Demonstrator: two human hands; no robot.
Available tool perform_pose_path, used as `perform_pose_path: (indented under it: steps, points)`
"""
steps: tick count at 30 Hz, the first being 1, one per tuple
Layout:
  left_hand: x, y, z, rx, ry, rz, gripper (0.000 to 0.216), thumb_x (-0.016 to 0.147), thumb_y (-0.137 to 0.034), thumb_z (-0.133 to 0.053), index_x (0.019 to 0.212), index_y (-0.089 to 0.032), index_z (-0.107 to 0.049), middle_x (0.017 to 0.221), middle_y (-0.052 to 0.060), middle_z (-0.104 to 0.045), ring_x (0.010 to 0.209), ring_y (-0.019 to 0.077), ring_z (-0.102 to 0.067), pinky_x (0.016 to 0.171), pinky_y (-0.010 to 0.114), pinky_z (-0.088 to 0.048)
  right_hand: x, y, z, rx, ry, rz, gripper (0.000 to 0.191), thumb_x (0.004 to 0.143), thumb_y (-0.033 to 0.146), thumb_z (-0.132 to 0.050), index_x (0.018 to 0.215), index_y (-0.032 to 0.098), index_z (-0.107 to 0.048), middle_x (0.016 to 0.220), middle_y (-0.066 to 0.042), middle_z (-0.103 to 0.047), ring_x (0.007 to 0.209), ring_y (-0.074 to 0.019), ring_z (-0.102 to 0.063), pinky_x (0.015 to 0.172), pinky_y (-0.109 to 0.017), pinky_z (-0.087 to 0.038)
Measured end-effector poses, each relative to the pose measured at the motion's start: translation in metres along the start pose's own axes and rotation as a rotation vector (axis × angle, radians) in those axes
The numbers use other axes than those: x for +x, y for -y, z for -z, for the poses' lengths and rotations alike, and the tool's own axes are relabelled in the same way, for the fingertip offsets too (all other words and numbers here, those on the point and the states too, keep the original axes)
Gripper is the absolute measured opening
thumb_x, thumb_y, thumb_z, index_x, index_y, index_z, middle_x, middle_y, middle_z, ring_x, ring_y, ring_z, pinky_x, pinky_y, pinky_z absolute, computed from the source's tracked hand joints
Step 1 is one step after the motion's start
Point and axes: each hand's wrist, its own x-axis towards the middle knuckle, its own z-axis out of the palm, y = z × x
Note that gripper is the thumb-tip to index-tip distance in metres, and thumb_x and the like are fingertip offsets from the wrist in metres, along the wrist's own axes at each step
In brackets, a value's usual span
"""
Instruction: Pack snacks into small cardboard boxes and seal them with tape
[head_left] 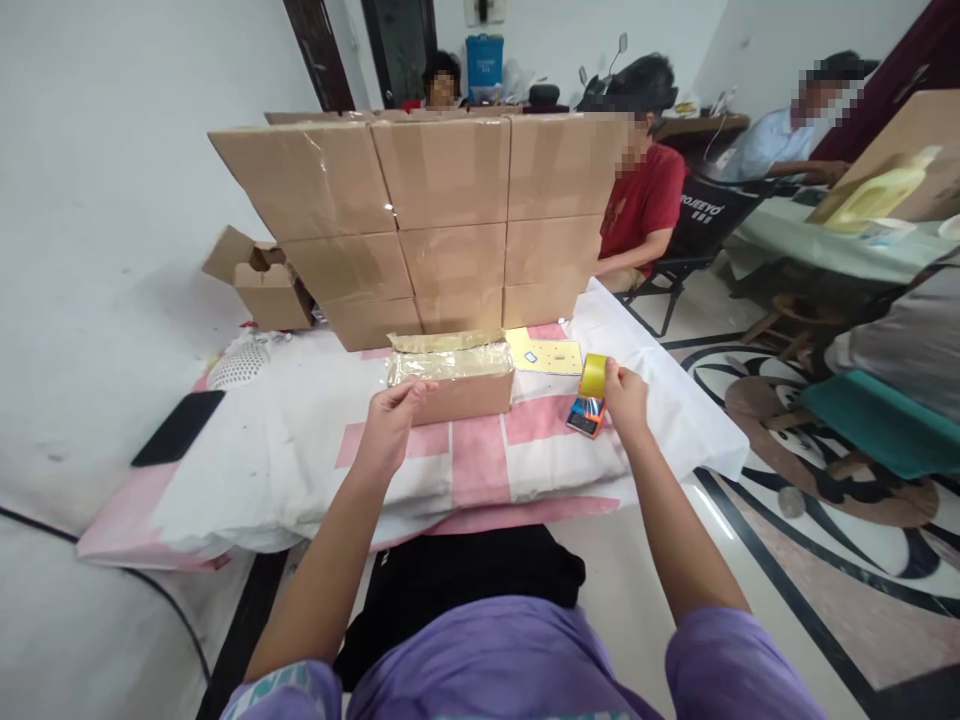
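As the small cardboard box (pixel 472 398) sits at the middle of the desk (pixel 285 480), just in front of the wall of stacked boxes (pixel 450 180), we have our left hand (pixel 397 405) at its near left side, thumb and fingertips pressed together; we cannot tell whether a strip of tape lies between them. Our right hand (pixel 628 395) is to the right of the box, pinching what looks like a yellow tape roll (pixel 594 374) above an orange-and-blue packet (pixel 586 414). We judge the step in hand to be taping, and to do it well we should keep any strip taut between the hands, press the raised far flap (pixel 442 343) flat, line the strip along the seam and smooth it outward so no wrinkles form. For writing, we can read only "ROJEEYO", perhaps cut off, on the black chair (pixel 701 212) at the far right; the lettering on the blue container (pixel 485 62) is too small.
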Motion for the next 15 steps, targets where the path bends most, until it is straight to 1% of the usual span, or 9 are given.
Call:
perform_pose_path:
  steps: [2,4,5,6,8,10,11,13,15]
  points:
    - [-0.002,-0.003,-0.001,-0.062,0.002,0.035,0.035,0.078,-0.057,-0.078,0.079,-0.022,-0.08,0.074,0.0,-0.062,0.066,0.0108,-0.045,0.072,0.026,-0.042,-0.01,0.02,0.015,-0.182,-0.072,0.091,0.035,0.085,0.049,-0.063,0.074,0.016,-0.066,0.071,-0.013,-0.069,0.079,-0.0296,-0.064,0.076,-0.04,-0.046]
    - [-0.006,-0.007,-0.004,-0.104,0.015,0.066,0.034,0.078,-0.056,-0.079,0.079,-0.021,-0.08,0.071,0.0,-0.058,0.063,0.0095,-0.041,0.068,0.025,-0.04,-0.033,0.052,0.023,-0.169,-0.043,0.336,0.025,0.089,0.04,-0.06,0.089,0.017,-0.07,0.083,-0.012,-0.072,0.078,-0.0256,-0.065,0.077,-0.038,-0.048]
    - [-0.009,-0.009,-0.007,-0.127,0.029,0.085,0.034,0.078,-0.055,-0.08,0.08,-0.021,-0.08,0.07,0.0,-0.057,0.064,0.0092,-0.04,0.067,0.025,-0.039,-0.049,0.071,0.023,-0.044,0.057,0.512,0.024,0.092,0.036,-0.056,0.097,0.018,-0.071,0.094,-0.011,-0.072,0.078,-0.0226,-0.064,0.077,-0.037,-0.049]
    - [-0.011,-0.011,-0.01,-0.149,0.047,0.107,0.033,0.078,-0.053,-0.08,0.081,-0.02,-0.081,0.071,0.0,-0.057,0.064,0.0091,-0.04,0.067,0.025,-0.039,-0.065,0.091,0.02,0.082,0.214,0.679,0.024,0.094,0.035,-0.055,0.104,0.019,-0.071,0.105,-0.011,-0.071,0.078,-0.02,-0.063,0.076,-0.035,-0.051]
    - [-0.018,-0.013,-0.016,-0.187,0.084,0.148,0.032,0.078,-0.052,-0.081,0.082,-0.02,-0.081,0.072,0.0,-0.056,0.066,0.0094,-0.041,0.068,0.024,-0.039,-0.095,0.128,0.01,0.255,0.536,0.857,0.024,0.096,0.031,-0.056,0.116,0.024,-0.069,0.12,-0.009,-0.064,0.077,-0.0156,-0.06,0.075,-0.032,-0.052]
    - [-0.024,-0.015,-0.022,-0.197,0.117,0.167,0.033,0.078,-0.052,-0.081,0.08,-0.019,-0.08,0.072,0.001,-0.057,0.067,0.0102,-0.042,0.068,0.025,-0.04,-0.114,0.154,-0.003,0.341,0.743,0.911,0.022,0.096,0.027,-0.058,0.115,0.025,-0.07,0.119,-0.008,-0.06,0.077,-0.0139,-0.058,0.07,-0.03,-0.051]
    - [-0.026,-0.015,-0.024,-0.187,0.127,0.164,0.033,0.078,-0.052,-0.08,0.078,-0.019,-0.079,0.072,0.001,-0.057,0.067,0.0107,-0.043,0.068,0.025,-0.04,-0.119,0.162,-0.008,0.362,0.794,0.913,0.019,0.095,0.025,-0.059,0.109,0.025,-0.071,0.115,-0.007,-0.059,0.077,-0.0136,-0.057,0.067,-0.028,-0.05]
    - [-0.03,-0.016,-0.026,-0.158,0.135,0.152,0.034,0.079,-0.052,-0.079,0.074,-0.018,-0.077,0.072,0.002,-0.058,0.067,0.0116,-0.044,0.068,0.027,-0.042,-0.123,0.167,-0.015,0.377,0.821,0.897,0.011,0.094,0.024,-0.061,0.096,0.022,-0.071,0.107,-0.005,-0.058,0.077,-0.0136,-0.055,0.063,-0.026,-0.046]
    - [-0.032,-0.015,-0.026,-0.128,0.109,0.123,0.035,0.08,-0.053,-0.077,0.076,-0.019,-0.076,0.074,0.002,-0.061,0.066,0.012,-0.046,0.069,0.028,-0.044,-0.125,0.163,-0.019,0.38,0.786,0.875,0.009,0.093,0.024,-0.061,0.087,0.021,-0.068,0.097,-0.003,-0.057,0.074,-0.0135,-0.053,0.062,-0.026,-0.043]
